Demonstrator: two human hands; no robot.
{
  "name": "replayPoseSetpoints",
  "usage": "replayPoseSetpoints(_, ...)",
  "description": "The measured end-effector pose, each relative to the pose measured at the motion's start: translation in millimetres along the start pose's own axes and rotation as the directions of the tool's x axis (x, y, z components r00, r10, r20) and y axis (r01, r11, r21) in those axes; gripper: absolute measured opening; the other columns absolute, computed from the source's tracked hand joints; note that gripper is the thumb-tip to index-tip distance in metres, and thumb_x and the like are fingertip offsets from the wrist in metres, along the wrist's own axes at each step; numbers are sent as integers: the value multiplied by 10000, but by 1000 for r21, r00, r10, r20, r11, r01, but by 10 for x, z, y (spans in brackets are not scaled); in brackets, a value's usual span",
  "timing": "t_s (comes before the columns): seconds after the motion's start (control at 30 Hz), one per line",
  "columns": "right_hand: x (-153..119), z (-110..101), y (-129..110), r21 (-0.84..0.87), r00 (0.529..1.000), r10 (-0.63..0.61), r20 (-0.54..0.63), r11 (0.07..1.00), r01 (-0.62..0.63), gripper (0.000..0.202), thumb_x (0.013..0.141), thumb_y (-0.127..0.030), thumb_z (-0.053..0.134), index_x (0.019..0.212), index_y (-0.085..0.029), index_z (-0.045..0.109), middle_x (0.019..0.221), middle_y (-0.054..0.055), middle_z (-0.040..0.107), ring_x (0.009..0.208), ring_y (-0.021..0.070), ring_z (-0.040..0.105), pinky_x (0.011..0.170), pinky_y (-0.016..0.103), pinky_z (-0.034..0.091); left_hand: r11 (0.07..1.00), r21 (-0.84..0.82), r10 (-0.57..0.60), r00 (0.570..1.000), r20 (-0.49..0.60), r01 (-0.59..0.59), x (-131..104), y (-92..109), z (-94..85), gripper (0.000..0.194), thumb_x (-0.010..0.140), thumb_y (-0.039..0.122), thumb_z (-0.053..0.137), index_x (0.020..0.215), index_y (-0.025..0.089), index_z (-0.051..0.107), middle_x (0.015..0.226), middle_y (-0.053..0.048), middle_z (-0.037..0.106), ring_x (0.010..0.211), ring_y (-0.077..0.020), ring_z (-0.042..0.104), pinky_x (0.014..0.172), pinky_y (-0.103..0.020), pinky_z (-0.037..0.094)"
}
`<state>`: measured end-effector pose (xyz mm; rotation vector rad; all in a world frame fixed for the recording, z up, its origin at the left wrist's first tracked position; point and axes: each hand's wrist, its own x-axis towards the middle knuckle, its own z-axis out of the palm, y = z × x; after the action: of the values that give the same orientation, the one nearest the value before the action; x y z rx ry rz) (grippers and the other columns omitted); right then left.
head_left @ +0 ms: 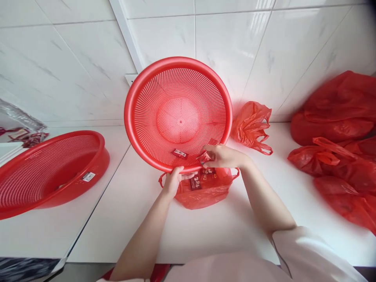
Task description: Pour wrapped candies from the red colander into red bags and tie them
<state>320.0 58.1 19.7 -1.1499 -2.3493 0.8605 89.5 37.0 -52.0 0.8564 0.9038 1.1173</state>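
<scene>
A large red mesh basket (179,72) is tipped up toward me, its lower rim over an open red plastic bag (202,196). My left hand (174,181) grips that lower rim, thumb on top and fingers beneath. Inside the basket near the rim, my right hand (220,156) is closed on a small red packet (205,157). Another small dark red packet (179,153) lies on the basket's lower wall, left of my right hand. In the bag's mouth, dark red packets (195,182) with pale print show; the bag's handles stick out on both sides.
A second red basket (88,160) stands on the white table (117,231) at the left. Near the tiled wall (229,43), a crumpled red bag (252,125) sits right of the tipped basket. Several more red bags (331,113) are heaped at the far right.
</scene>
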Motion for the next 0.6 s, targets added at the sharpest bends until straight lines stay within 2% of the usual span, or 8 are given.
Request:
replayPoseSetpoints(0.07, -9, 5, -44, -2, 993, 9, 117, 1000, -9, 198, 796, -305, 714, 940, -186, 648, 697, -18, 648, 605, 128, 586, 543, 226, 414, 1000, -5, 15, 1000, -7, -15, 13, 21, -20, 247, 740, 274, 641, 917, 103, 662, 899, -105, 745, 914, -317, 724, 799, -480, 608)
replayPoseSetpoints(0.1, 6, 31, -60, -11, 994, 11, 113, 1000, -10, 194, 800, -317, 715, 926, -182, 656, 693, -13, 651, 608, 129, 592, 553, 228, 423, 1000, -7, 18, 1000, -3, -18, 18, 24, -26, 253, 743, 275, 638, 920, 96, 662, 910, -113, 746, 923, -319, 722, 804, -481, 605)
replayPoseSetpoints(0.2, 105, 193, -97, -50, 990, -32, -135, 998, 26, 183, 897, -326, 612, 988, -171, 651, 790, 28, 682, 695, 144, 627, 665, 262, 476, 1000, -3, 16, 1000, 4, -16, 15, 9, -15, 276, 738, 268, 635, 943, 86, 669, 902, -123, 749, 911, -329, 725, 785, -478, 605)
replayPoseSetpoints(0.27, 191, 342, -114, -84, 955, -92, -282, 994, 71, 236, 941, -311, 548, 1116, -171, 621, 1000, 83, 692, 862, 175, 654, 781, 302, 497, 1000, 12, 6, 1000, 19, -6, -2, -18, 7, 285, 744, 267, 637, 963, 90, 680, 890, -116, 750, 891, -327, 729, 765, -469, 608)
replayPoseSetpoints(0.3, 231, 414, -117, -93, 946, -112, -305, 992, 88, 280, 945, -306, 543, 1186, -176, 597, 1107, 106, 672, 952, 191, 651, 825, 319, 500, 1000, 18, 2, 999, 38, -2, -13, -33, 17, 284, 752, 270, 637, 971, 96, 686, 891, -111, 750, 884, -323, 730, 759, -466, 609)
replayPoseSetpoints(0.4, 307, 556, -92, -98, 959, -121, -257, 990, 98, 346, 939, -219, 526, 1283, -186, 550, 1228, 130, 630, 1069, 210, 633, 858, 331, 507, 999, 37, -10, 995, 98, 6, -34, -77, 26, 248, 766, 283, 639, 929, 111, 710, 853, -96, 748, 857, -311, 729, 752, -458, 610)
replayPoseSetpoints(0.5, 298, 544, -35, -63, 971, -120, -206, 992, 110, 308, 909, -90, 473, 1182, -171, 591, 1094, 98, 682, 957, 176, 662, 820, 300, 514, 996, 88, -15, 996, 93, 6, -27, -103, -2, 202, 764, 287, 632, 837, 125, 726, 769, -83, 736, 845, -311, 726, 736, -441, 611)
replayPoseSetpoints(0.6, 249, 459, -7, 5, 976, -170, -133, 985, 172, 247, 893, -164, 560, 1138, -182, 586, 1048, 68, 687, 930, 169, 660, 828, 296, 512, 994, 107, -4, 995, 102, -7, -13, -107, -28, 209, 774, 296, 628, 854, 129, 725, 801, -81, 740, 874, -310, 723, 733, -429, 610)
